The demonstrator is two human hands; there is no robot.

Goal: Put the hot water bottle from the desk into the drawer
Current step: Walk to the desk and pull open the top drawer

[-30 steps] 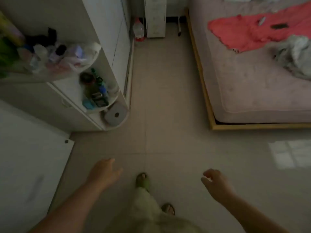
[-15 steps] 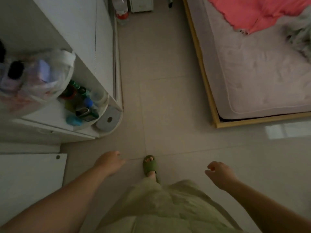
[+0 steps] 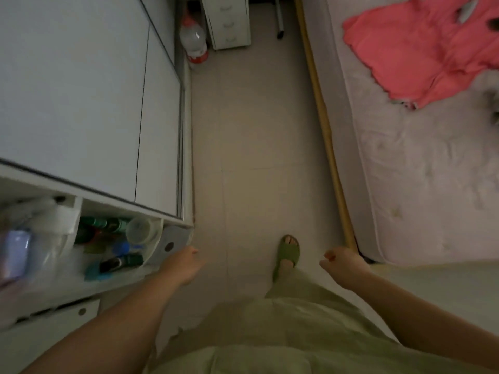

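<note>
No hot water bottle and no desk are in view. A small white drawer unit (image 3: 228,21) stands at the far end of the floor aisle, its drawers closed. My left hand (image 3: 183,264) hangs loosely curled beside the rounded corner shelf, holding nothing. My right hand (image 3: 341,263) is loosely curled near the bed's corner, also holding nothing. My foot in a green slipper (image 3: 286,253) is planted on the tiled floor between the hands.
A white wardrobe (image 3: 81,90) lines the left side, with a corner shelf (image 3: 113,247) of bottles and a cup. A large water bottle (image 3: 195,41) stands by the drawer unit. A bed (image 3: 421,171) with a pink cloth (image 3: 421,47) fills the right side.
I have walked forward down the aisle; the wardrobe and bed have slid closer and the drawer unit has come back into view. Both hands stay low, holding nothing.
</note>
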